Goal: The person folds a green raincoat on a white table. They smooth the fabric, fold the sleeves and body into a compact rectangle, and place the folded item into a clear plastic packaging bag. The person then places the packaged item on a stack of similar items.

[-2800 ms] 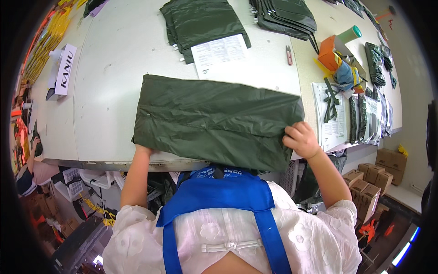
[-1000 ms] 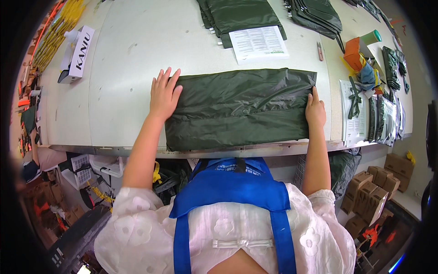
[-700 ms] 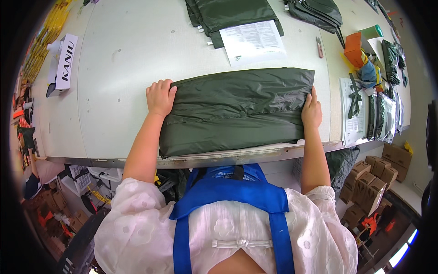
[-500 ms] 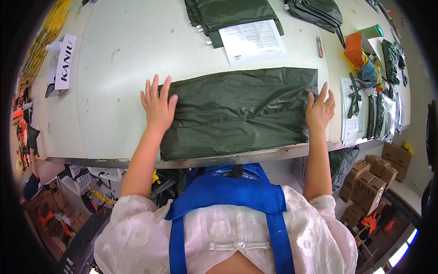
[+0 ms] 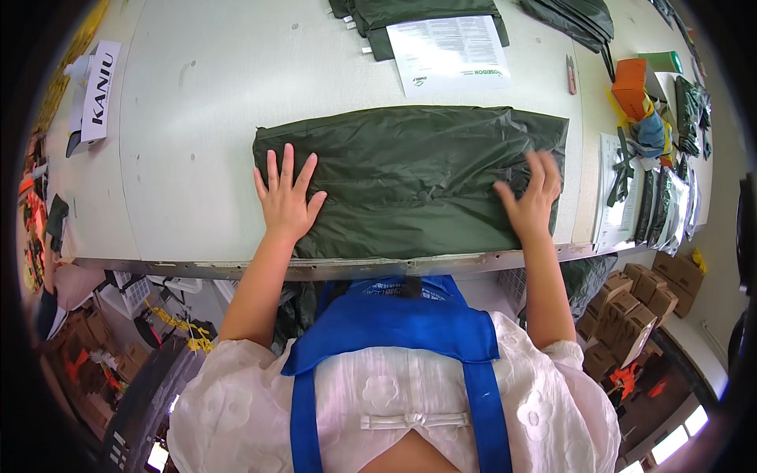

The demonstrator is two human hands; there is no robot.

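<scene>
A folded dark green garment (image 5: 410,173) of shiny, wrinkled fabric lies lengthwise along the near edge of the table. My left hand (image 5: 288,197) rests flat on its left end, fingers spread. Over its right end is my right hand (image 5: 533,193), slightly blurred, fingers apart and a little bent. Whether the right palm touches the fabric I cannot tell. Neither hand grasps anything.
Beyond the garment, a printed white sheet (image 5: 449,55) lies on a stack of dark green pieces (image 5: 426,11). Thread snips (image 5: 571,75) lie right of it. An orange box (image 5: 631,88) and bagged goods (image 5: 670,201) are at the right, a white box (image 5: 101,91) at the left.
My left hand has moved from the garment's left edge onto its surface. My right hand has come inward from the right edge over the fabric. The garment's left end lies flatter and wider.
</scene>
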